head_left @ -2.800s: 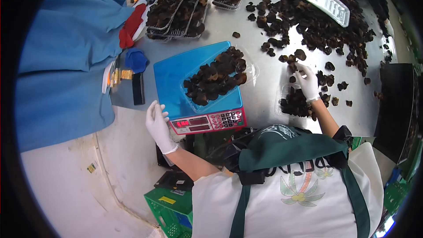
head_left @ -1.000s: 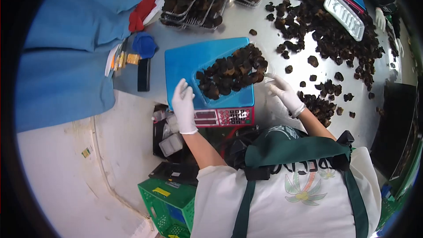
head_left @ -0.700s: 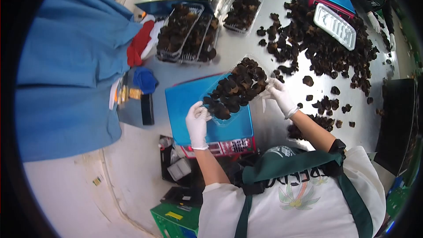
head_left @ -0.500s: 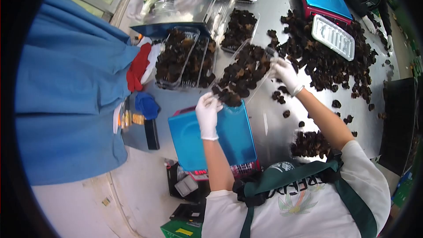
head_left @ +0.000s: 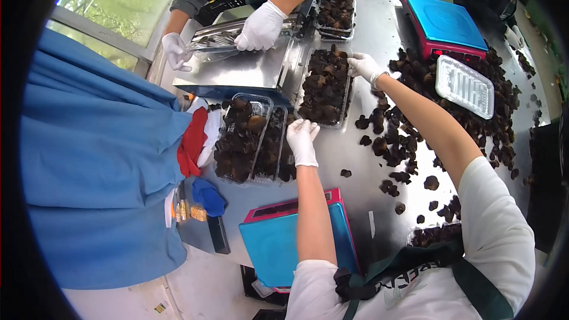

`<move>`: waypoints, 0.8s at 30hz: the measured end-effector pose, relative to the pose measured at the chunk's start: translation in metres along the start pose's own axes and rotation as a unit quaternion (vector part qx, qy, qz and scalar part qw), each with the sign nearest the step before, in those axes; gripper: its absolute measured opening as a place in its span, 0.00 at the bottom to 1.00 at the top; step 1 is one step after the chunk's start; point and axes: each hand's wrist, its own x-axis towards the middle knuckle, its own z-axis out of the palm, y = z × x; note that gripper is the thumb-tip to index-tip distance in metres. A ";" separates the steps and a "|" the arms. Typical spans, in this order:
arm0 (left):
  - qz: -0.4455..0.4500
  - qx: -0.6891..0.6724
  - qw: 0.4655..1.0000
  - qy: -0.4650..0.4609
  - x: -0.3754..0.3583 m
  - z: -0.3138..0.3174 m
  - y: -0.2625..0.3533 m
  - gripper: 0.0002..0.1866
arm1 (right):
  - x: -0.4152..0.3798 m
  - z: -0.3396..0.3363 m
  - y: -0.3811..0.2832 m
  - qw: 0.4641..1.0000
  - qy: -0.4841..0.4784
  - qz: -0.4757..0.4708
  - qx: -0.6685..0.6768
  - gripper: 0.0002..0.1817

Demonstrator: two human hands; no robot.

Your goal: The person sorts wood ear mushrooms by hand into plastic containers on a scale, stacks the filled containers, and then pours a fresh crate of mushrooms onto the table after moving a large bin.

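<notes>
A clear plastic tray (head_left: 342, 120) full of dark, curled wood ear mushrooms (head_left: 325, 86) rests on the metal table beside the wrapping machine. With my left hand (head_left: 303, 142), in a white glove, I pinch its near left corner. My gloved right hand (head_left: 365, 69) has its fingers closed at the rim on the far right side. Left of my left hand stand more filled trays (head_left: 243, 142), leaning close against one another. The near scale (head_left: 278, 237), with a blue top, lies below my left forearm.
Across the wrapping machine (head_left: 237, 77), a co-worker's gloved hands (head_left: 261, 26) handle clear film. Loose mushrooms (head_left: 397, 136) spread over the right side, near a second scale (head_left: 447, 24) and an unfilled tray (head_left: 465, 86). More filled trays (head_left: 335, 12) stand at the back.
Both my hands have carried the filled tray away from above the near scale to the spot beside the wrapping machine. The co-worker's hands now hold film up. The view has tilted upward.
</notes>
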 end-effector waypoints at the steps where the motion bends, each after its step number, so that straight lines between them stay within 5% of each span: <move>1: -0.009 0.003 1.000 0.006 0.001 0.000 -0.001 0.11 | -0.001 0.002 0.002 1.000 0.010 -0.013 -0.005 0.23; 11: -0.016 -0.003 0.999 0.031 -0.018 -0.002 0.007 0.12 | -0.062 -0.030 0.008 0.999 0.033 -0.040 0.009 0.21; 14: 0.074 0.071 0.994 0.035 -0.054 -0.003 0.008 0.12 | -0.127 -0.053 0.004 0.997 0.010 -0.057 0.048 0.19; 18: 0.107 0.158 0.976 -0.108 -0.153 -0.004 -0.007 0.11 | -0.257 -0.103 0.031 0.996 0.009 -0.087 0.031 0.16; 24: -0.071 0.381 0.847 -0.365 -0.308 -0.043 -0.110 0.11 | -0.477 -0.205 0.124 0.967 0.249 0.005 -0.048 0.13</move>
